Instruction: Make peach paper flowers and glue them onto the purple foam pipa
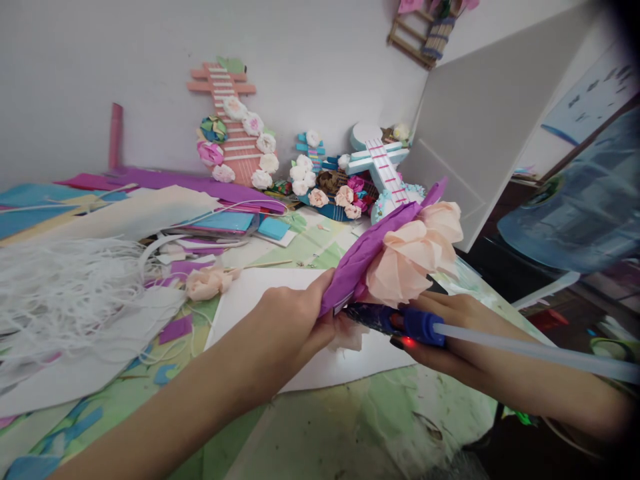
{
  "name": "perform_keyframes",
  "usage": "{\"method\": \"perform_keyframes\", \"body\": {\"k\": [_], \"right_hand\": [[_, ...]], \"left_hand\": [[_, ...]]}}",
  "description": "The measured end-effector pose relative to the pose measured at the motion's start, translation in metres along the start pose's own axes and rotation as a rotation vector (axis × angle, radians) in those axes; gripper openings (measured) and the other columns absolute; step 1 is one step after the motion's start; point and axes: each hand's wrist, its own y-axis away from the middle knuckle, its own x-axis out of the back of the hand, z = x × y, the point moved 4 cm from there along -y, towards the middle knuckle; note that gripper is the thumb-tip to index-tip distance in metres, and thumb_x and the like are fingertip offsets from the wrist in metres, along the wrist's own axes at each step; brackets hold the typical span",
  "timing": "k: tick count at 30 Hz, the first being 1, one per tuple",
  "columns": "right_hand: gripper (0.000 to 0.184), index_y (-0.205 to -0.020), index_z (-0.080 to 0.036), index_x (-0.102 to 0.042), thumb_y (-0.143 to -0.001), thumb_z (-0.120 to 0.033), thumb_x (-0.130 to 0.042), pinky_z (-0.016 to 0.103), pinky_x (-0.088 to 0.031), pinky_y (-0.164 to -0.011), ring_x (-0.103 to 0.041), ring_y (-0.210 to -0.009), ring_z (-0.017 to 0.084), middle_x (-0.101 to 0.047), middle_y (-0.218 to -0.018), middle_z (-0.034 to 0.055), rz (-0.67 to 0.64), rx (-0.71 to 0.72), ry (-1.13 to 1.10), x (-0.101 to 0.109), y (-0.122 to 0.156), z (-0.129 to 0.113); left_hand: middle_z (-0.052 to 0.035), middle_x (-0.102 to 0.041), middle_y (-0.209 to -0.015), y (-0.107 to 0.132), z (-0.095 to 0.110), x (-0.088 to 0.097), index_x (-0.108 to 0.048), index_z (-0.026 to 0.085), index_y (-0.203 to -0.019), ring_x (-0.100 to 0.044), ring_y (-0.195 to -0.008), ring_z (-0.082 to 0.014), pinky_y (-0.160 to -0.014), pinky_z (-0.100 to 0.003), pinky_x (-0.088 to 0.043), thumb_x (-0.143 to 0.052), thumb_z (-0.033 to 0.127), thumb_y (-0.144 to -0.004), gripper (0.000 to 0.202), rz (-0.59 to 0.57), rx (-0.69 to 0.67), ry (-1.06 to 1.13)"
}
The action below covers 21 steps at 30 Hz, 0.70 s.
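Note:
My left hand (295,307) grips a purple paper-covered piece (370,250) by its near end, tilted up to the right. Peach paper flowers (405,257) sit along its right side. Wrapped round a blue hot glue gun (420,325), my right hand (455,333) holds the nozzle against the piece's lower end, close to my left fingers. A glue stick (525,351) sticks out of the gun's back, and a small red light glows on it. Below the hands lies a white sheet (305,377). Another peach paper flower (207,283) rests on the table to the left.
Shredded white paper strips (65,293) pile up at the left. Coloured paper sheets (150,180) lie behind them. Flower-decorated guitar models (235,133) lean against the wall. A large blue water bottle (575,207) stands at the right, past the green-covered table (360,427).

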Motion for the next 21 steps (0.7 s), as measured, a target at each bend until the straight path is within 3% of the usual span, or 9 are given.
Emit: {"method": "perform_keyframes", "body": {"k": [5,8,11,13,16,21], "right_hand": [[0.017,-0.088,-0.020,-0.052,-0.092,-0.035,-0.046,0.026,-0.038,-0.054,-0.054,-0.061,0.013,-0.059,-0.078,0.0020,0.001,-0.038,-0.029,0.006,0.004,-0.003],[0.015,-0.085,-0.020,-0.051,-0.091,-0.033,-0.048,0.024,-0.037,-0.050,-0.053,-0.056,0.012,-0.058,-0.073,0.0008,0.094,-0.010,-0.020,0.010,0.008,-0.004],[0.012,-0.095,-0.020,-0.053,-0.090,-0.030,-0.049,0.023,-0.038,-0.047,-0.055,-0.052,0.011,-0.061,-0.070,0.0001,0.209,-0.009,0.045,0.007,0.018,0.005],[0.022,-0.110,-0.021,-0.051,-0.089,-0.028,-0.050,0.024,-0.040,-0.050,-0.058,-0.055,0.014,-0.064,-0.075,0.0016,0.297,-0.023,0.142,-0.001,0.027,0.015],[0.020,-0.106,-0.021,-0.050,-0.089,-0.024,-0.040,0.028,-0.040,-0.054,-0.060,-0.062,0.019,-0.066,-0.084,0.0056,0.384,-0.135,0.252,-0.022,0.038,0.032],[0.022,-0.104,-0.017,-0.047,-0.082,-0.022,-0.047,0.030,-0.043,-0.058,-0.061,-0.069,0.021,-0.061,-0.089,0.0086,0.261,-0.342,0.151,-0.074,0.040,0.048]], "left_hand": [[-0.0008,-0.067,-0.071,-0.001,-0.006,0.000,-0.058,0.019,-0.085,-0.062,-0.065,-0.0169,-0.055,-0.023,-0.038,-0.044,0.030,-0.089,0.018,0.032,0.016,-0.009],[-0.0004,-0.066,-0.064,-0.004,-0.015,-0.002,-0.058,0.018,-0.084,-0.061,-0.058,-0.0173,-0.051,-0.023,-0.037,-0.046,0.032,-0.086,0.018,0.064,0.066,-0.014],[-0.0004,-0.068,-0.064,-0.009,-0.028,-0.005,-0.056,0.018,-0.080,-0.065,-0.059,-0.0170,-0.053,-0.024,-0.043,-0.047,0.029,-0.083,0.014,0.058,0.131,0.122],[-0.0001,-0.069,-0.065,-0.013,-0.038,-0.007,-0.054,0.018,-0.079,-0.068,-0.058,-0.0163,-0.054,-0.023,-0.048,-0.046,0.027,-0.083,0.012,0.055,0.183,0.282],[-0.0014,-0.070,-0.065,-0.017,-0.054,-0.008,-0.051,0.018,-0.080,-0.070,-0.058,-0.0184,-0.053,-0.025,-0.053,-0.046,0.028,-0.083,0.011,0.105,0.261,0.432],[-0.0045,-0.072,-0.068,-0.018,-0.068,-0.003,-0.050,0.017,-0.084,-0.072,-0.060,-0.0214,-0.054,-0.028,-0.056,-0.048,0.031,-0.083,0.014,0.240,0.348,0.455]]}}
